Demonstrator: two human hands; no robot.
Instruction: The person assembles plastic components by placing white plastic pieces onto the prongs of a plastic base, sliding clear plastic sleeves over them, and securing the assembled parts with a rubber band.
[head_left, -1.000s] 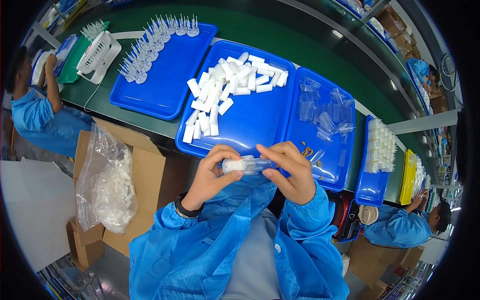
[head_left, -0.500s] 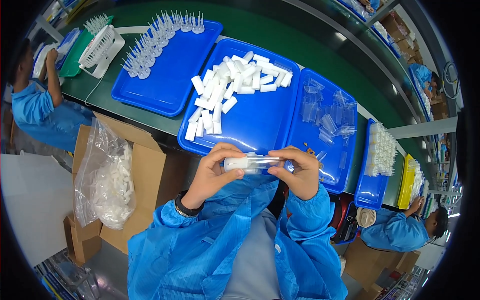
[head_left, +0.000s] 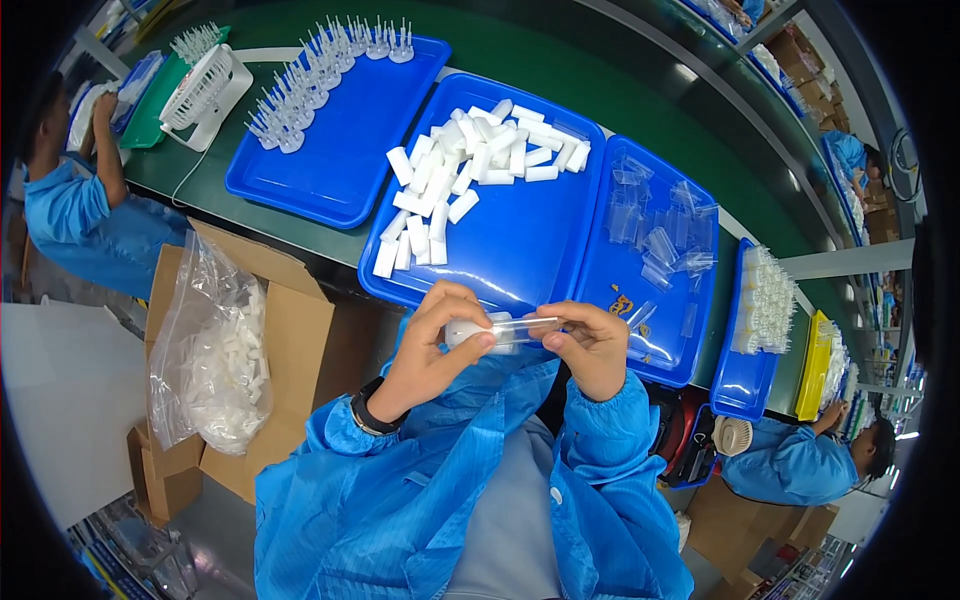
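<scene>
In front of my chest, my left hand [head_left: 432, 355] grips a white plastic piece [head_left: 468, 328] between thumb and fingers. A clear plastic tube [head_left: 522, 326] reaches from that piece across to my right hand [head_left: 590, 345], which pinches its far end. The tube meets the white piece; how far one sits inside the other is hard to tell. Just beyond my hands lies a blue tray [head_left: 490, 255] with a heap of white cylinders [head_left: 455, 150] at its far side. Right of it, another blue tray [head_left: 610, 265] holds loose clear tubes [head_left: 655, 225].
A blue tray [head_left: 330, 190] at left carries clear pronged parts [head_left: 310, 85]. Below it stands an open cardboard box [head_left: 290, 370] with a plastic bag of white pieces [head_left: 225, 370]. A white fan [head_left: 205, 100] is far left. Co-workers [head_left: 85, 215] sit either side.
My right hand has shifted slightly left, with the clear tube still between both hands. The view has shifted a little; the trays look the same.
</scene>
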